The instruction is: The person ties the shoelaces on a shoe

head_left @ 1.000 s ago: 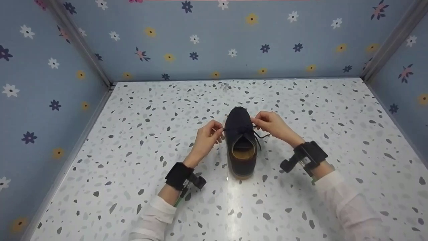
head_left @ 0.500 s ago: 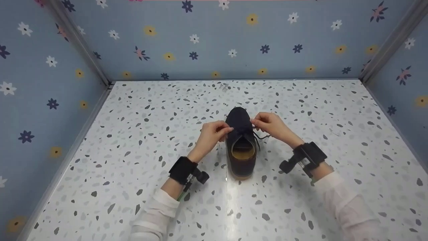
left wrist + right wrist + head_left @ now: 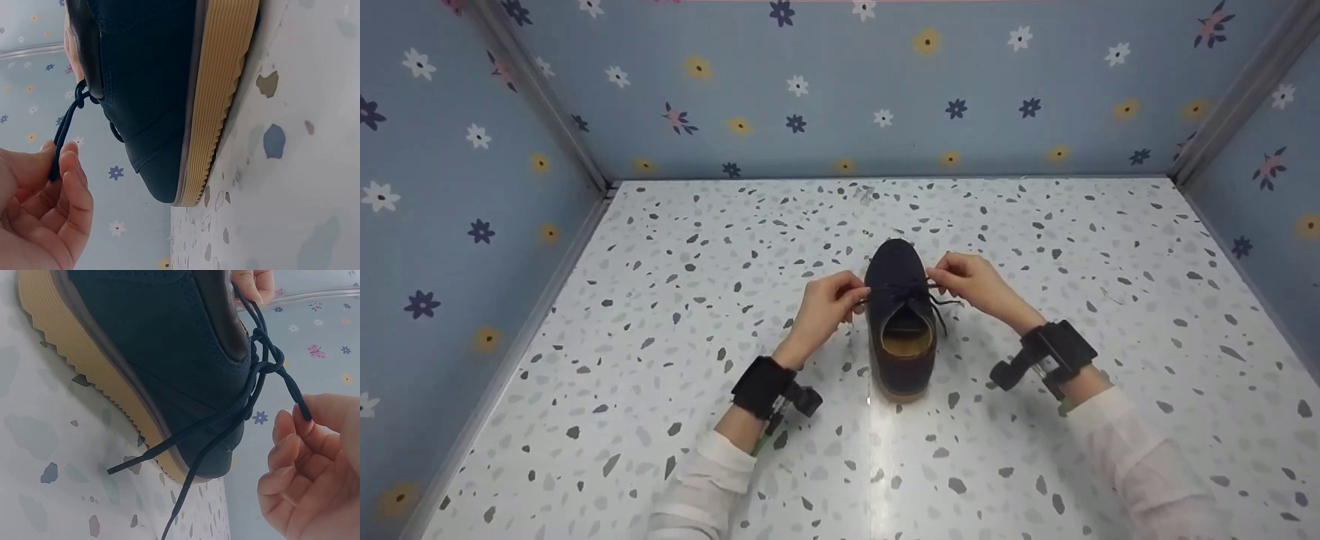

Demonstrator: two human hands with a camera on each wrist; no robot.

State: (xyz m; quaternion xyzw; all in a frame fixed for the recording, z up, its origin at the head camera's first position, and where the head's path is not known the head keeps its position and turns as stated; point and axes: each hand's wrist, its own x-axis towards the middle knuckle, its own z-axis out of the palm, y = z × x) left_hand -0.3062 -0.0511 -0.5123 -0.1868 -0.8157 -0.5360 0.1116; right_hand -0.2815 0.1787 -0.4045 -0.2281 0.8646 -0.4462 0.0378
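Observation:
A dark navy lace-up shoe [image 3: 905, 373] with a tan ridged sole [image 3: 219, 84] stands upright, its toe pointing away. My left hand [image 3: 825, 306] is at its left side, pinching a doubled strand of the dark shoelace [image 3: 66, 126] between thumb and forefinger. On the opposite side my right hand [image 3: 973, 283] pinches another short lace strand [image 3: 293, 391] with thumb and fingertip. The strands meet in a knot [image 3: 269, 354] above the shoe's opening. Two loose lace ends [image 3: 185, 433] hang down the right side of the shoe.
The shoe stands on a white speckled tabletop [image 3: 720, 247]. Blue flower-printed panels [image 3: 840, 90] enclose it at the back and on both sides. Each wrist wears a black strap-on camera mount [image 3: 765, 386].
My left hand moved in over the laces half a second ago, then drew back left with the strand stretched out. My right hand has stayed nearly in place; the shoe has not moved.

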